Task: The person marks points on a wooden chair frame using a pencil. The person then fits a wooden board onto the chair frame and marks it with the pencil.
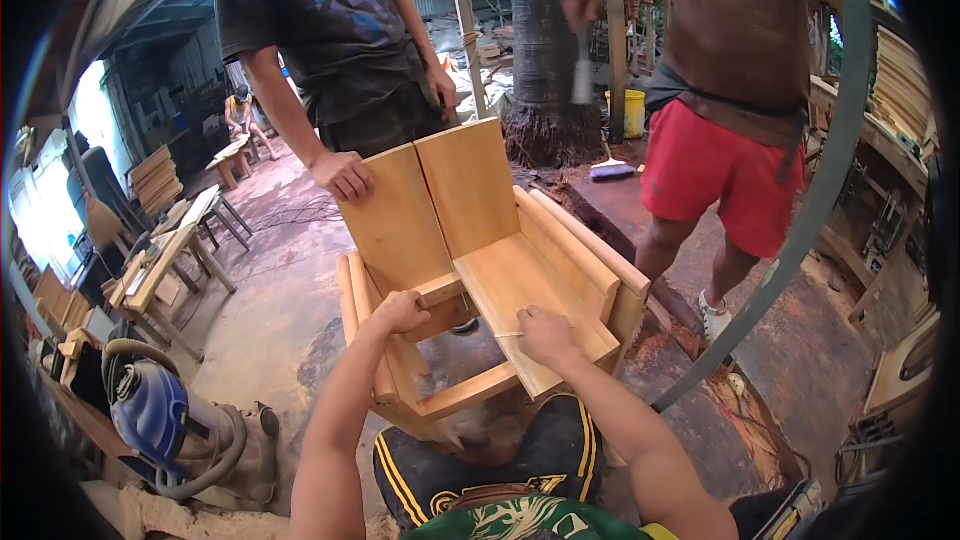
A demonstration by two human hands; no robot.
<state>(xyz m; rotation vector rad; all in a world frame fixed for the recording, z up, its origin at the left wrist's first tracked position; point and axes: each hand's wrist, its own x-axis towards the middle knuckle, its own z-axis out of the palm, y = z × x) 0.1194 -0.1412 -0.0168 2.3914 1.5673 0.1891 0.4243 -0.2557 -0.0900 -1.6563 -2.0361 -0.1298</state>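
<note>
In front of me stands a wooden armchair frame with rounded side rails. Two wide boards form its upright back: a left back board and a right back board. One seat board lies on the right half, while the left half is an open gap. My left hand is closed at the rear rail beside that gap; what its fingers hold is hidden. On the seat board rests my right hand, fingers pinched around a thin pale stick that looks like a pencil.
A person in a dark shirt rests a hand on the left back board. Another person in red shorts stands right, holding a blurred brush-like tool. A blue shop vacuum, benches and a curved grey strip surround the chair.
</note>
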